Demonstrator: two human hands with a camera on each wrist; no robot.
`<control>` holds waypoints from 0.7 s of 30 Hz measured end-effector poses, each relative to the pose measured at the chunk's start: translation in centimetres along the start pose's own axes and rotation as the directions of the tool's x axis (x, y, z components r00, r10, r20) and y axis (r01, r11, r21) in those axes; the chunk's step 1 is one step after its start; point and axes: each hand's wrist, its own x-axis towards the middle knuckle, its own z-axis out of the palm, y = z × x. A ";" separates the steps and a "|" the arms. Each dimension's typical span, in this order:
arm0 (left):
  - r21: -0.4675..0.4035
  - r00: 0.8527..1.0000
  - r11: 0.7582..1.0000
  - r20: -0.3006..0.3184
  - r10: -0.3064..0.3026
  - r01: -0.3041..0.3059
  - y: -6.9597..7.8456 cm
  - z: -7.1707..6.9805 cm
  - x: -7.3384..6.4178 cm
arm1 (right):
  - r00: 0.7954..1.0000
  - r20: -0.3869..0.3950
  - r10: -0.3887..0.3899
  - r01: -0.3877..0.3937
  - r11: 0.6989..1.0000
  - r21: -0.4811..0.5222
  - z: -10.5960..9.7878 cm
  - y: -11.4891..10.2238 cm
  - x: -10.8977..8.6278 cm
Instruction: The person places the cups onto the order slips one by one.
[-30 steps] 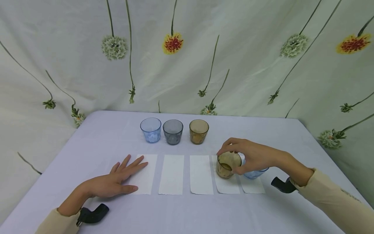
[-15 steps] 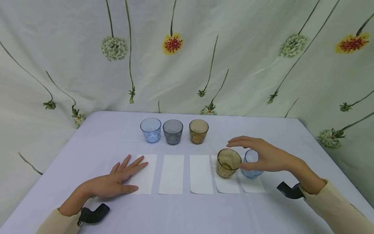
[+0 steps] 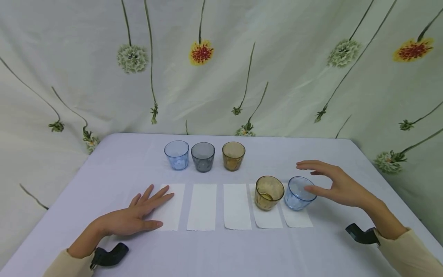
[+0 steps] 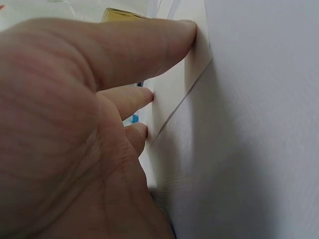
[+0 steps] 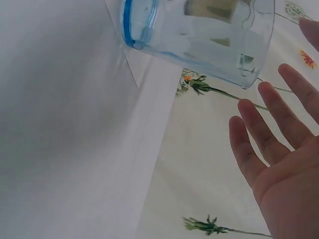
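In the head view my right hand (image 3: 340, 186) hovers at the right with spread, loosely bent fingers and holds nothing. Its thumb overlaps the rim of a blue glass (image 3: 298, 198); the right wrist view has the other fingers (image 5: 271, 144) apart from that glass. An amber glass (image 3: 268, 198) stands upright just left of the blue one, each on its own white paper strip. My left hand (image 3: 128, 219) lies flat with fingers spread, fingertips on the leftmost paper strip (image 3: 174, 206). Its thumb and fingers touch that paper in the left wrist view.
Behind the strips stand three more upright glasses: a blue one (image 3: 177, 157), a grey one (image 3: 203, 158) and an amber one (image 3: 233, 157). Two bare paper strips, one being the middle strip (image 3: 237, 209), lie between my hands. A flowered cloth (image 3: 277, 69) hangs behind the table.
My right hand has let go of the amber glass on the fourth strip and moved right, over to the blue glass. The left hand stays put; the head view has shifted slightly.
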 end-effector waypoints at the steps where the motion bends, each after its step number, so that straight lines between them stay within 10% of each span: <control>1: 0.000 1.000 1.000 0.001 0.001 -0.001 0.0 0.0 0.0 | 1.000 -0.006 0.003 -0.003 0.999 0.049 0.1 0.2 -0.2; 8: 0.003 1.000 1.000 0.005 -0.008 0.008 0.1 0.0 -0.1 | 0.997 -0.048 0.058 -0.024 0.849 0.529 1.1 0.9 -1.1; 16: 0.006 1.000 1.000 0.004 -0.007 0.007 0.1 0.0 -0.1 | 0.990 -0.098 0.097 -0.019 0.800 0.600 2.1 1.8 -1.3; 21: 0.012 1.000 1.000 -0.004 0.002 -0.002 0.1 0.0 -0.1 | 0.996 -0.038 0.082 -0.031 0.706 0.708 2.6 2.3 -1.3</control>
